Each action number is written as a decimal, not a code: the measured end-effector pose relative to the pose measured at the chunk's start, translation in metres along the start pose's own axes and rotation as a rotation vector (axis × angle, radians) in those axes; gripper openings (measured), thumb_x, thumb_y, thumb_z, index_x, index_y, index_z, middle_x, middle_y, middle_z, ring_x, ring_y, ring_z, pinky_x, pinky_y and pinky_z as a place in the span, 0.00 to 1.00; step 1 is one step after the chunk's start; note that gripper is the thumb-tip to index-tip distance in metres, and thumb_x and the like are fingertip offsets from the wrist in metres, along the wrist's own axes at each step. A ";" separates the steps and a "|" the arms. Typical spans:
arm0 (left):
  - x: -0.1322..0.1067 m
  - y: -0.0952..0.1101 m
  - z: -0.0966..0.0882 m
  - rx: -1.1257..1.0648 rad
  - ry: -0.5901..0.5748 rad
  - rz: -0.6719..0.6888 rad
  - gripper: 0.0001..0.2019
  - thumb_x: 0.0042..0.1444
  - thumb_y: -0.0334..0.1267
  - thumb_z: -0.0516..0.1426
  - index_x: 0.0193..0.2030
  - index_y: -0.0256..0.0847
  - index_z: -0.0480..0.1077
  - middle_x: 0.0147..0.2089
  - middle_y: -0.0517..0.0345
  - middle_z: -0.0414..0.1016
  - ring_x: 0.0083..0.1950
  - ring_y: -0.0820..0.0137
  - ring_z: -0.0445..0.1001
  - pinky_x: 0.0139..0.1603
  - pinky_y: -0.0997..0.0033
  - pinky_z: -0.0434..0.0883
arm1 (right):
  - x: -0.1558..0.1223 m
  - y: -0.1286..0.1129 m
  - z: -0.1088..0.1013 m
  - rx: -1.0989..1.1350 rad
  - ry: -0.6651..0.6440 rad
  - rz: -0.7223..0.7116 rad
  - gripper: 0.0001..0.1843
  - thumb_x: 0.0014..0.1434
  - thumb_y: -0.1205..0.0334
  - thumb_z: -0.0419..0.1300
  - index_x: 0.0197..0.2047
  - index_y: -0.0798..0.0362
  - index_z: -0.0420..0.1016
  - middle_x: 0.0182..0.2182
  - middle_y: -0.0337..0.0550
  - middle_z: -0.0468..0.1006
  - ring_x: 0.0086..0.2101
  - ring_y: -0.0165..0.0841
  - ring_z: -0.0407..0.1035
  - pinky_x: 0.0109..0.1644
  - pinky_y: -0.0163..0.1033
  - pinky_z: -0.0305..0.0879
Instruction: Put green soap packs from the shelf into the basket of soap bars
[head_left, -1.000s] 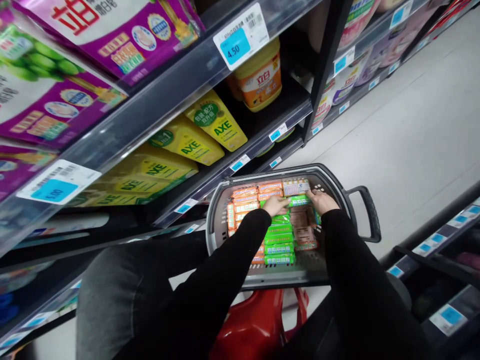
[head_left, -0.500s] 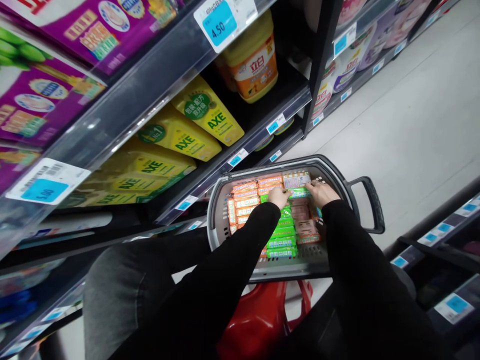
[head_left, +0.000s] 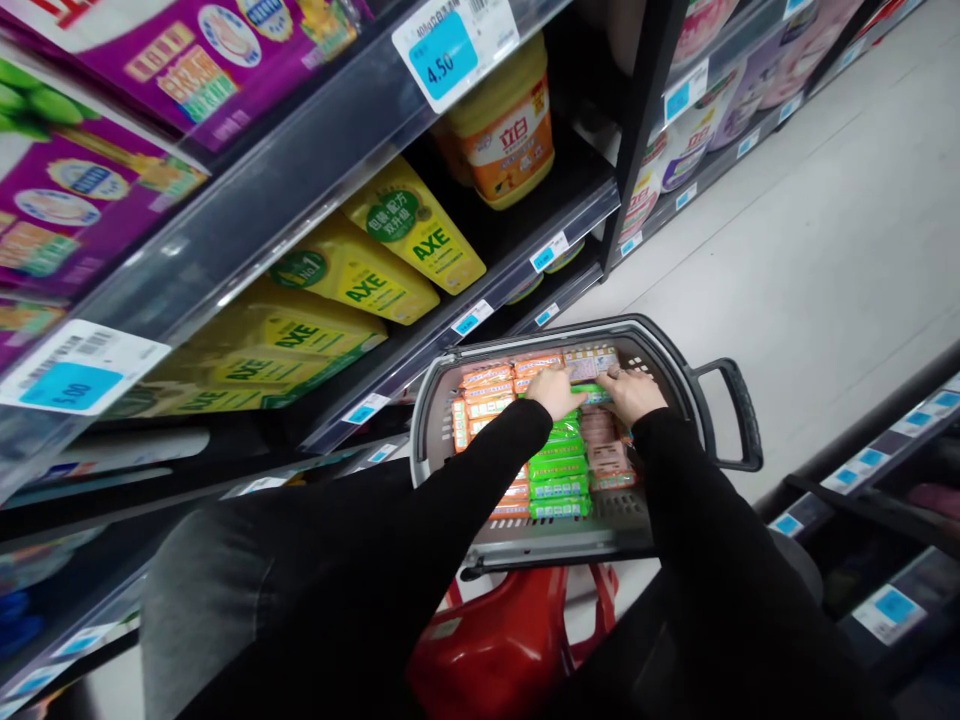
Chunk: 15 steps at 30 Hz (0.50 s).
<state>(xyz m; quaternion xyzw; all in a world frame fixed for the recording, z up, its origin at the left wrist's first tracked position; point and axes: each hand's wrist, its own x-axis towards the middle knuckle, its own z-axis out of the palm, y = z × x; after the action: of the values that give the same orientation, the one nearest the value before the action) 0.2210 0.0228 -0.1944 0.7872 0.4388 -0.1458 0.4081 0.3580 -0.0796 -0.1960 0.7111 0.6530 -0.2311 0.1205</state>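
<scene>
A grey shopping basket (head_left: 442,385) holds rows of small wrapped bars that look like soap. Orange packs (head_left: 486,377) fill its left side, a column of green packs (head_left: 559,487) runs down the middle, and pink packs (head_left: 609,458) lie to the right. My left hand (head_left: 553,391) and my right hand (head_left: 634,395) close from either side on one green wrapped bar (head_left: 597,394) near the far side of the basket. Fingers cover part of that bar. Just beyond it lie pale packs (head_left: 589,364) against the far wall.
Shelves on the left carry yellow AXE bottles (head_left: 427,240), a yellow jug (head_left: 510,140) and purple packages (head_left: 97,200). A red plastic stool (head_left: 495,640) stands below the basket. The basket handle (head_left: 739,415) sticks out right, near another shelf edge (head_left: 862,470).
My right hand has shifted slightly left, closer to my left hand, onto the green bar. The bar sits more crosswise between both hands. The view has moved slightly.
</scene>
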 end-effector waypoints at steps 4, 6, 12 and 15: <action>0.007 0.016 -0.008 0.218 -0.233 0.291 0.28 0.49 0.43 0.65 0.58 0.41 0.69 0.51 0.50 0.77 0.51 0.59 0.76 0.52 0.68 0.71 | -0.006 0.007 -0.001 0.117 0.038 -0.022 0.21 0.59 0.61 0.58 0.56 0.55 0.68 0.51 0.54 0.73 0.47 0.43 0.69 0.50 0.43 0.63; 0.006 0.020 -0.008 0.286 -0.248 0.296 0.29 0.49 0.43 0.65 0.58 0.39 0.68 0.49 0.47 0.77 0.48 0.57 0.77 0.49 0.66 0.72 | -0.007 0.014 0.002 0.242 0.114 -0.014 0.24 0.57 0.61 0.61 0.57 0.54 0.67 0.51 0.53 0.72 0.48 0.42 0.69 0.51 0.42 0.64; -0.022 -0.011 -0.027 0.422 -0.148 0.171 0.24 0.56 0.42 0.59 0.58 0.34 0.67 0.48 0.41 0.77 0.50 0.53 0.76 0.51 0.61 0.71 | -0.010 0.005 0.034 0.346 0.105 0.402 0.39 0.52 0.58 0.65 0.61 0.70 0.58 0.54 0.70 0.65 0.50 0.48 0.66 0.51 0.46 0.67; -0.053 -0.042 -0.051 0.298 -0.037 0.044 0.23 0.57 0.40 0.58 0.59 0.35 0.67 0.51 0.47 0.77 0.51 0.58 0.75 0.53 0.66 0.70 | -0.010 -0.020 0.057 0.213 0.051 0.629 0.29 0.61 0.65 0.50 0.63 0.70 0.57 0.54 0.74 0.64 0.51 0.51 0.63 0.46 0.50 0.67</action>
<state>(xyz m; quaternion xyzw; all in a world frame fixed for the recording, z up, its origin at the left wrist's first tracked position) 0.1504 0.0438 -0.1525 0.8457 0.3872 -0.2148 0.2978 0.3286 -0.1129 -0.2379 0.8920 0.3765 -0.2317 0.0944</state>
